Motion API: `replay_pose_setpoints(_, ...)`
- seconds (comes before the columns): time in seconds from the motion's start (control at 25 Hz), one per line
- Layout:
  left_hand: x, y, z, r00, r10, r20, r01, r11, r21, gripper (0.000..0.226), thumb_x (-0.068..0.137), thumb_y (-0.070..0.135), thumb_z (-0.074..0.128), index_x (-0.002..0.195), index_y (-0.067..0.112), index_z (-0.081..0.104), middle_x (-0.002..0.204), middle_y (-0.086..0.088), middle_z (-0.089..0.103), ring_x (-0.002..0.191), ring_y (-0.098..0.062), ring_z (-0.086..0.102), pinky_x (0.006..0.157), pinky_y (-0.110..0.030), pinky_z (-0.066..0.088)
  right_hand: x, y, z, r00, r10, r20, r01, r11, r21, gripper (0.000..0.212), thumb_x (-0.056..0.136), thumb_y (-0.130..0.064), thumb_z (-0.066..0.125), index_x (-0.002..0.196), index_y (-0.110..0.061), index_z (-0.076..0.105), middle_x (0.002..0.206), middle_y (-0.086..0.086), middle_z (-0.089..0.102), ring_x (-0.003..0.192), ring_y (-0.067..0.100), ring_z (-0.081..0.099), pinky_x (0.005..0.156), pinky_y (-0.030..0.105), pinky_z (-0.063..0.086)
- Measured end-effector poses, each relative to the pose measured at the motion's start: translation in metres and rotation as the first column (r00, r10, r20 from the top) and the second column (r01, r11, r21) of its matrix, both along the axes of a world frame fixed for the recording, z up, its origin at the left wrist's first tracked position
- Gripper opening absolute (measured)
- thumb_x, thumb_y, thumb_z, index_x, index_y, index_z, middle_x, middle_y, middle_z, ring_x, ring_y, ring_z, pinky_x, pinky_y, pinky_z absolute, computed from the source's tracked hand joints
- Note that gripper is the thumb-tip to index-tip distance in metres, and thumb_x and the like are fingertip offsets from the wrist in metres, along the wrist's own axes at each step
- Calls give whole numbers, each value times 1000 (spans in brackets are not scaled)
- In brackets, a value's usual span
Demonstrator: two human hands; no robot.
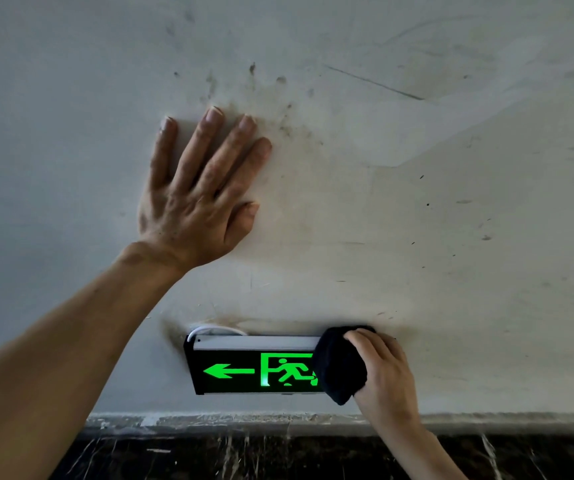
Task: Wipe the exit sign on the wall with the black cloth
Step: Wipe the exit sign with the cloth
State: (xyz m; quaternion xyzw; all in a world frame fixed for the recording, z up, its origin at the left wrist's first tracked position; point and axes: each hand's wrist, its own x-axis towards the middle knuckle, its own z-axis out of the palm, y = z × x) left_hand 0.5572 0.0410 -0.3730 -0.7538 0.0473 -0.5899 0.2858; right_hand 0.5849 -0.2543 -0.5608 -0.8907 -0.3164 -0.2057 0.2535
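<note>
The exit sign [244,370] is a black box low on the wall, lit with a green arrow pointing left and a running figure. My right hand [385,372] grips the bunched black cloth [339,367] and presses it against the sign's right end, hiding that end. My left hand [199,188] lies flat on the wall well above the sign's left part, fingers spread, holding nothing.
The pale wall [417,202] is scuffed and stained, with dark smudges around the left hand. A white cable [214,329] loops out above the sign's top left corner. Below the sign runs a dark marble skirting band [278,459].
</note>
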Motion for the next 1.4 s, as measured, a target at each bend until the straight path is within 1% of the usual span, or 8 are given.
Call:
replay_pose_setpoints(0.16,0,0,1,1000,6,10,-6,1000,3,66,90,43,43,150,16,34,154,-7,32,144,-31,27,116,-56,19,-19,-18,-20,949,-41,-313,84,989,124,60,55,17,79,106,-13,72,106,1,71,94,26,64,74,25,49)
replay_pose_setpoints(0.32,1,0,0,1000,7,16,-7,1000,6,65,91,43,42,150,16,34,155,-7,32,144,-31,27,116,-57,19,-38,-41,-47,607,67,-792,407,829,382,63,72,29,64,117,-16,58,113,10,62,112,32,61,80,20,44)
replay_pose_setpoints(0.52,2,2,0,1000,10,15,-10,1000,9,65,93,43,39,151,16,33,155,-7,30,145,-31,26,116,-58,20,-29,-63,-35,424,106,-899,796,429,426,62,79,16,70,117,-30,53,119,10,60,111,31,58,99,49,48)
replay_pose_setpoints(0.6,3,2,0,1000,14,18,-14,1000,11,65,92,43,39,151,16,32,156,-7,30,145,-31,25,117,-57,19,-23,-62,-19,491,128,-862,782,370,501,57,83,10,69,108,-39,56,103,1,67,97,24,68,75,36,56)
replay_pose_setpoints(0.72,3,2,0,1000,7,18,-8,1000,16,64,93,43,38,151,16,32,155,-7,30,145,-32,25,117,-57,18,-13,-54,5,599,123,-791,692,418,589,64,86,8,66,95,-54,58,79,-3,73,55,10,71,52,27,50)
replay_pose_setpoints(0.88,1,1,0,1000,9,11,-9,1000,9,64,93,42,38,151,16,32,155,-7,31,144,-33,26,116,-58,19,-6,-31,12,653,133,-746,586,535,609,58,85,7,69,100,-47,52,98,0,65,59,6,65,47,24,48)
replay_pose_setpoints(1.04,1,0,1,1000,8,3,-8,1000,12,64,93,43,38,150,15,34,153,-8,32,143,-34,28,115,-58,20,-2,-15,-9,658,82,-748,634,476,610,58,84,3,71,112,-41,45,103,-8,61,78,16,61,57,31,46)
replay_pose_setpoints(1.4,1,-1,2,1000,30,3,-30,999,15,63,92,42,38,149,15,36,151,-9,34,141,-36,30,115,-58,19,-2,-18,-81,494,-47,-868,723,577,380,56,84,-1,53,104,-53,50,65,14,70,58,27,57,60,41,40)
